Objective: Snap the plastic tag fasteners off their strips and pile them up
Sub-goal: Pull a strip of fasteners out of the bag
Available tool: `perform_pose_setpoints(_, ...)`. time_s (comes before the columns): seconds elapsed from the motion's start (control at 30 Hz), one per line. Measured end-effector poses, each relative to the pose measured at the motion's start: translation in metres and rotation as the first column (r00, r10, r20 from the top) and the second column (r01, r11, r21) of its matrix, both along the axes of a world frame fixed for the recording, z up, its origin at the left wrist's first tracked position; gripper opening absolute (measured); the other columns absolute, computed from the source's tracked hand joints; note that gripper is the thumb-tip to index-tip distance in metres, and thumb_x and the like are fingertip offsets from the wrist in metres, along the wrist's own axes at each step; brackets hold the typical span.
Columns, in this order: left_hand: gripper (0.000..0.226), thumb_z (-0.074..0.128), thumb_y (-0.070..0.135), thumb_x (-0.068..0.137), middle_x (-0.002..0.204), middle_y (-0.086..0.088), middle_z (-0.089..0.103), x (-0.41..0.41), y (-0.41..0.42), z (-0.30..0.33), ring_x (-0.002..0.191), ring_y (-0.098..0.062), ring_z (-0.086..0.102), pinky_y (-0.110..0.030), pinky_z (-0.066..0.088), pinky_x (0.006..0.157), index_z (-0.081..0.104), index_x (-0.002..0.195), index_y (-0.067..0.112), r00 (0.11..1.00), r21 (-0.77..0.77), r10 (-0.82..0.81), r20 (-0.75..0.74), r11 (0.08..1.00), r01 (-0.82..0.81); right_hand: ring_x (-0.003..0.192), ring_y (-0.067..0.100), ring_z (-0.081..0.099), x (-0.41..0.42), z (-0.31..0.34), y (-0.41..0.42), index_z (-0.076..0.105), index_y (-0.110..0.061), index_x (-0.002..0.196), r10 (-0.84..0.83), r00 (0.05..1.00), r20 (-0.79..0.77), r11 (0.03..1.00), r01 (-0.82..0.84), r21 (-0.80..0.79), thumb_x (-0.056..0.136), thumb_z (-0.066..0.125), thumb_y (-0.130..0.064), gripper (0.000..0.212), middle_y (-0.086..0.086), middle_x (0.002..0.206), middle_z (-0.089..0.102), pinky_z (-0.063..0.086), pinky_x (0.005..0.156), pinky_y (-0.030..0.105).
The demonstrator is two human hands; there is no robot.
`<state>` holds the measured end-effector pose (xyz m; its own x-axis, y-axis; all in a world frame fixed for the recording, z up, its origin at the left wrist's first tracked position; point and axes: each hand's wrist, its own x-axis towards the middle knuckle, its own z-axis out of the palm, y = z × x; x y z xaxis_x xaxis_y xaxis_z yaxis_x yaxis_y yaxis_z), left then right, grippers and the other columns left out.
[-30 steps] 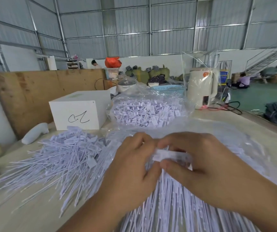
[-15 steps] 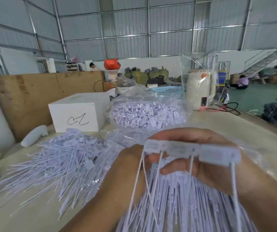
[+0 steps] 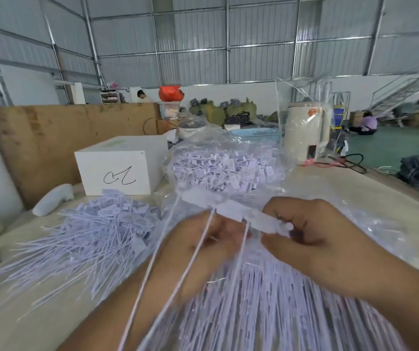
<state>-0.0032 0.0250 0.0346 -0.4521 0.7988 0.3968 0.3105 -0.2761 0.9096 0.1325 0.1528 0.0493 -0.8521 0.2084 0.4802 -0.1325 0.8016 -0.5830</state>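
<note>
A white strip of joined tag fasteners [image 3: 231, 209] is held up slantwise in front of me, its long thin tails hanging toward me. My right hand [image 3: 315, 239] pinches the strip's right end between thumb and fingers. My left hand [image 3: 203, 249] is under the strip's middle, fingers curled up against it among the tails. A loose pile of separated fasteners [image 3: 97, 239] lies on the table to the left. Below my hands, a thick bundle of strips [image 3: 266, 307] spreads over clear plastic.
A clear bag of fasteners [image 3: 228, 171] stands behind my hands, a white box [image 3: 119, 171] to its left, a wooden board [image 3: 59, 138] behind that. A cream kettle in plastic [image 3: 307, 133] is at the right rear. A white object [image 3: 54, 202] lies left. People sit far off.
One strip was lifted out of the bundle and raised. Its right end has since dropped lower, and my left hand has come up under its middle.
</note>
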Motion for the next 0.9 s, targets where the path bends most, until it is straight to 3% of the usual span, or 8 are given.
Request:
perform_pose_setpoints(0.1, 0.008, 0.08, 0.026, 0.057, 0.058, -0.002, 0.068, -0.015, -0.001, 0.011, 0.048, -0.016, 0.058, -0.021, 0.044, 0.044, 0.077, 0.065, 0.023, 0.974, 0.085, -0.047, 0.223, 0.996, 0.028, 0.04, 0.004, 0.033, 0.007, 0.009, 0.005, 0.056, -0.026, 0.074, -0.057, 0.997, 0.06, 0.993, 0.05, 0.111, 0.079, 0.059, -0.025, 0.006, -0.008, 0.049, 0.042, 0.024, 0.043, 0.018)
perform_pose_setpoints(0.2, 0.036, 0.068, 0.049, 0.079, 0.061, -0.008, 0.063, -0.021, -0.01, 0.014, 0.045, -0.017, 0.048, -0.023, 0.041, 0.048, 0.074, 0.094, 0.017, 0.904, 0.227, -0.301, 0.304, 0.944, 0.238, 0.043, 0.007, 0.031, 0.012, 0.014, 0.01, 0.05, -0.014, 0.067, -0.104, 0.988, 0.112, 0.984, 0.086, 0.153, 0.079, 0.059, -0.024, 0.018, -0.008, 0.049, 0.035, 0.024, 0.046, 0.019)
perform_pose_setpoints(0.27, 0.05, 0.073, 0.056, 0.072, 0.065, -0.009, 0.063, -0.018, -0.017, 0.012, 0.045, -0.016, 0.047, -0.022, 0.04, 0.048, 0.07, 0.104, 0.019, 0.899, 0.242, -0.368, 0.236, 0.918, 0.313, 0.044, 0.008, 0.033, 0.013, 0.014, 0.014, 0.051, -0.006, 0.068, -0.128, 0.979, 0.161, 0.981, 0.101, 0.169, 0.08, 0.061, -0.026, 0.025, -0.005, 0.051, 0.036, 0.024, 0.046, 0.021)
perform_pose_setpoints(0.33, 0.034, 0.079, 0.044, 0.067, 0.062, -0.006, 0.062, -0.017, -0.019, 0.01, 0.045, -0.013, 0.048, -0.02, 0.038, 0.046, 0.068, 0.092, 0.023, 0.944, 0.181, -0.3, 0.137, 0.945, 0.274, 0.044, 0.008, 0.033, 0.014, 0.015, 0.017, 0.049, -0.008, 0.066, -0.141, 0.962, 0.235, 0.98, 0.102, 0.169, 0.08, 0.064, -0.019, 0.024, -0.006, 0.051, 0.038, 0.025, 0.046, 0.02)
perform_pose_setpoints(0.43, 0.006, 0.062, 0.026, 0.069, 0.055, -0.008, 0.058, -0.019, -0.019, 0.009, 0.042, -0.015, 0.048, -0.019, 0.038, 0.044, 0.059, 0.07, 0.021, 0.959, 0.108, -0.244, 0.142, 0.967, 0.23, 0.045, 0.006, 0.034, 0.014, 0.013, 0.017, 0.046, -0.013, 0.063, -0.123, 0.942, 0.312, 0.984, 0.074, 0.164, 0.08, 0.065, -0.015, 0.026, -0.009, 0.052, 0.038, 0.029, 0.048, 0.02)
perform_pose_setpoints(0.6, 0.019, 0.048, 0.013, 0.07, 0.056, -0.007, 0.061, -0.028, -0.018, 0.002, 0.044, -0.014, 0.049, -0.018, 0.04, 0.046, 0.064, 0.06, 0.016, 0.963, 0.028, -0.266, 0.038, 0.964, 0.265, 0.053, 0.009, 0.039, 0.015, 0.015, 0.016, 0.054, -0.017, 0.067, 0.078, 0.954, 0.29, 0.995, -0.059, -0.075, 0.082, 0.069, -0.032, 0.026, -0.002, 0.059, 0.04, 0.03, 0.052, 0.024)
perform_pose_setpoints(0.73, 0.022, 0.047, 0.011, 0.074, 0.055, -0.001, 0.061, -0.032, -0.02, -0.001, 0.049, -0.009, 0.052, -0.02, 0.038, 0.049, 0.067, 0.064, 0.012, 0.833, 0.064, -0.545, 0.097, 0.839, 0.541, 0.059, 0.027, 0.042, 0.013, 0.016, 0.019, 0.059, -0.002, 0.078, 0.196, 0.95, 0.243, 0.971, -0.153, -0.183, 0.077, 0.069, -0.042, 0.042, 0.018, 0.069, 0.045, 0.032, 0.059, 0.037)
perform_pose_setpoints(0.9, 0.023, 0.047, 0.008, 0.074, 0.052, 0.003, 0.059, -0.034, -0.02, -0.001, 0.047, -0.01, 0.046, -0.021, 0.031, 0.049, 0.066, 0.063, 0.014, 0.777, 0.01, -0.624, 0.09, 0.78, 0.625, 0.065, 0.019, 0.045, 0.017, 0.02, 0.019, 0.067, -0.014, 0.078, 0.37, 0.892, 0.261, 0.904, -0.28, -0.323, 0.078, 0.068, -0.028, 0.014, 0.005, 0.068, 0.051, 0.033, 0.064, 0.03)
